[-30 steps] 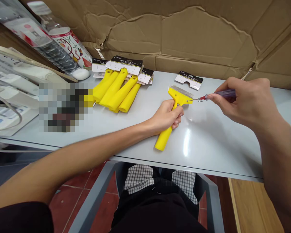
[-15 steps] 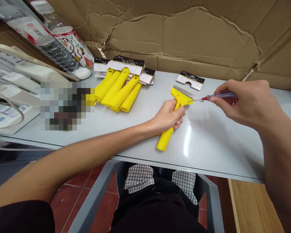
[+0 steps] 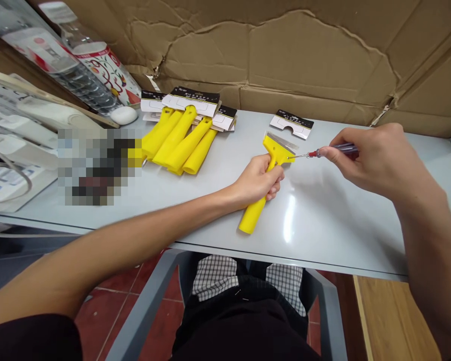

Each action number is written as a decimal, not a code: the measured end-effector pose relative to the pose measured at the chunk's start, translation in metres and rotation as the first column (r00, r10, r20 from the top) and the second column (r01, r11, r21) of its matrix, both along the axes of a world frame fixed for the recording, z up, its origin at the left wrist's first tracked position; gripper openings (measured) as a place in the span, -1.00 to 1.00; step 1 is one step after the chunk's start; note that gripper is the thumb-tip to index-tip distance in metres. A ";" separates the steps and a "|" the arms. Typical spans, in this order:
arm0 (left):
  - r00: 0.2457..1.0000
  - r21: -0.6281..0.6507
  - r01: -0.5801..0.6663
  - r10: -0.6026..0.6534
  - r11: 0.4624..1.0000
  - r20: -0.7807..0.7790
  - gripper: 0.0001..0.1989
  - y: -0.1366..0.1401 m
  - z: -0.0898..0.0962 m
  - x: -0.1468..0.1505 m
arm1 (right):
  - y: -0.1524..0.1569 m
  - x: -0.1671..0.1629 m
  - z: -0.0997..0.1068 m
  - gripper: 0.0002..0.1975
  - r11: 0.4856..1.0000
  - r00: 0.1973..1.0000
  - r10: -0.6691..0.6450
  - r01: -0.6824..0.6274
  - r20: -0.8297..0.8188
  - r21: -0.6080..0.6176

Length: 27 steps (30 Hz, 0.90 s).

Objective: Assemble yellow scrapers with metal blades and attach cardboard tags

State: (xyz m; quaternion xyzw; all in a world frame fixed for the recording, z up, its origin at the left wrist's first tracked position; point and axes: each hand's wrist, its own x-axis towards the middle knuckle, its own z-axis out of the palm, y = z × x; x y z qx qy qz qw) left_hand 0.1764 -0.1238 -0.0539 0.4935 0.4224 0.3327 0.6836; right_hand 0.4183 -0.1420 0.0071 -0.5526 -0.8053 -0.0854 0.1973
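My left hand (image 3: 262,181) is wrapped round the neck of a yellow scraper (image 3: 252,215), holding it on the table. A metal blade (image 3: 283,140) runs along the far edge of its head. My right hand (image 3: 371,158) grips a screwdriver (image 3: 343,148) with a clear purplish handle and a red collar. The screwdriver's thin shaft points left, and its tip meets the right end of the scraper head, by a small screw hole. Just behind the scraper lies a black-and-white header card (image 3: 292,124) with a notch.
Several yellow scraper handles (image 3: 178,138) with header cards lie in a pile to the left. Beyond them are plastic bottles (image 3: 101,70), a white appliance-like object and a blurred-out patch. A cardboard sheet (image 3: 270,50) stands along the back of the grey table (image 3: 330,220).
The view has shifted slightly. My right hand has turned a little round the screwdriver handle, while the tip stays at the scraper head. My left hand keeps its hold.
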 end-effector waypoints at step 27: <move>0.914 -0.204 -0.176 0.237 0.963 0.329 -0.32 0.025 0.001 -0.009 | 0.028 0.025 -0.031 -0.78 0.866 0.992 0.008 0.055 0.122 -0.498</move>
